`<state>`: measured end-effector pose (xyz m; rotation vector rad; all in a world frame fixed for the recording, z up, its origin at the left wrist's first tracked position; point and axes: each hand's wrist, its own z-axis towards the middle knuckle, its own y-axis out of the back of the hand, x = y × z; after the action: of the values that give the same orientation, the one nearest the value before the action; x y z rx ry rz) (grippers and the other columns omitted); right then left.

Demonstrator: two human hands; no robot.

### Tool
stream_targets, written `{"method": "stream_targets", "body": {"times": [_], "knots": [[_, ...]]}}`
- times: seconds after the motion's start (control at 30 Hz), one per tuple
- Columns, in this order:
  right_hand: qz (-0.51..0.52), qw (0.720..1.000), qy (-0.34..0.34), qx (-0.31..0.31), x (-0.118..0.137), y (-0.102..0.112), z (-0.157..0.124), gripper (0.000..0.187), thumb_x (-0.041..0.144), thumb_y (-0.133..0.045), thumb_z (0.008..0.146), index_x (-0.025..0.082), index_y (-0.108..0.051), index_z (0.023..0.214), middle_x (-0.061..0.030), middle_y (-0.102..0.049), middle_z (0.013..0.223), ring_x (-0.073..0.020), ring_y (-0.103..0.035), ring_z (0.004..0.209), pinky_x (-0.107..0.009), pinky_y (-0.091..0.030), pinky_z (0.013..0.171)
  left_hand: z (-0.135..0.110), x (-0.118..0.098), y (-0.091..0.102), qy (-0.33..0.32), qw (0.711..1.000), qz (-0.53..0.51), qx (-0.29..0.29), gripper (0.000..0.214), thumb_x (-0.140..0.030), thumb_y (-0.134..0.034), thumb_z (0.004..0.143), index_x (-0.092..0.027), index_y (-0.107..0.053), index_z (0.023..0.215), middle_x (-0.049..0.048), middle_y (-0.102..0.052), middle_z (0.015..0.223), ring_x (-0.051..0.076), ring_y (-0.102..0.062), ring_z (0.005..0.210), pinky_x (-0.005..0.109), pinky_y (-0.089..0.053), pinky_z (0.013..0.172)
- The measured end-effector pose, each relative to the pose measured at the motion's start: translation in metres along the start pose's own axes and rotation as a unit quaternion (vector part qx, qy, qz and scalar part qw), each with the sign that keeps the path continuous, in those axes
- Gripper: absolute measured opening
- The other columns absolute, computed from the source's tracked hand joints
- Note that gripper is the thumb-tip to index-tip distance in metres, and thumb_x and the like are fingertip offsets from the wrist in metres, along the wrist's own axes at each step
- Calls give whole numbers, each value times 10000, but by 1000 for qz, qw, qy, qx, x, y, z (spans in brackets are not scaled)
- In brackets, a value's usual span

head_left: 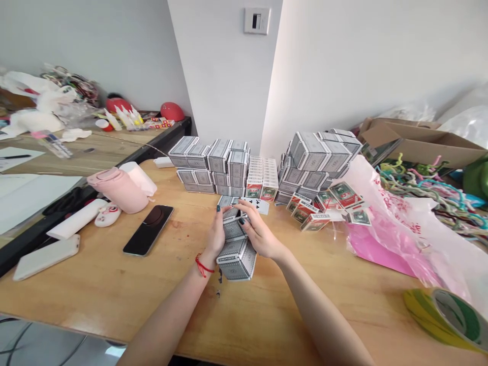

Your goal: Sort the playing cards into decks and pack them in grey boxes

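Observation:
My left hand [216,238] and my right hand [260,235] meet over the middle of the wooden table [114,295]. Both are closed around a grey-backed pack of playing cards [233,226], held above a larger grey card brick [238,259] that lies on the table between my wrists. A red string circles my left wrist. A loose playing card [257,204] lies face up just beyond my fingers. Stacked grey card bricks [210,165] stand behind on the left, and another pile [320,157] rises on the right.
A black phone [148,230], a pink bottle [120,189], a white case [46,256] and a white roll lie to the left. Small red-and-green card boxes [324,206] and a pink plastic bag [396,229] lie right. A tape roll [446,317] sits front right, a cardboard box [415,140] behind.

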<state>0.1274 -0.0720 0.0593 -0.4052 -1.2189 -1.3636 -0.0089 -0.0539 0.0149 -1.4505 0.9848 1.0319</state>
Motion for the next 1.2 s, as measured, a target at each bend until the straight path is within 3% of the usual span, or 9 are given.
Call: {"method": "stream_targets", "body": {"times": [0.4, 0.63, 0.9, 1.07, 1.2], "knots": [[2, 999, -11, 38, 5, 5, 1, 374, 271, -280, 903, 238, -306, 1275, -49, -340, 1330, -149, -151, 1307, -372, -157, 1078, -8, -11, -2, -32, 993, 112, 6, 444, -487, -248, 850, -213, -549, 1028, 28, -583, 1110, 181, -506, 1054, 314, -353, 933], [-15, 1000, -12, -1, 7, -2, 0, 340, 302, -273, 904, 224, -362, 1222, -79, -326, 1326, -163, -162, 1301, -383, -185, 1060, -10, -12, -2, -36, 994, 101, 0, 475, -538, -277, 826, -206, -545, 1036, 42, -589, 1096, 184, -518, 1037, 315, -370, 916], [22, 1000, -5, -11, 1, 4, 1, 197, 356, -307, 897, 213, -434, 942, -94, -415, 1188, -181, -317, 1212, -361, -287, 988, -4, -12, 5, -5, 996, 74, 47, 534, -578, -284, 806, -183, -531, 1066, 68, -597, 1079, 202, -542, 1004, 352, -392, 893], [-32, 999, 9, 6, 3, 17, 0, 116, 300, -409, 862, 205, -446, 808, -94, -402, 1195, -185, -384, 1132, -352, -323, 951, -10, -18, 2, -27, 989, 126, 75, 485, -540, -259, 834, -215, -523, 1079, 50, -577, 1116, 194, -506, 1055, 347, -353, 939], [-32, 999, 25, 14, 8, 22, 0, 163, 279, -408, 857, 202, -451, 719, -85, -416, 1168, -191, -428, 1073, -355, -351, 923, -14, -22, 0, -56, 983, 155, 79, 457, -512, -267, 844, -217, -520, 1086, 49, -571, 1115, 189, -497, 1059, 348, -342, 952]]}}
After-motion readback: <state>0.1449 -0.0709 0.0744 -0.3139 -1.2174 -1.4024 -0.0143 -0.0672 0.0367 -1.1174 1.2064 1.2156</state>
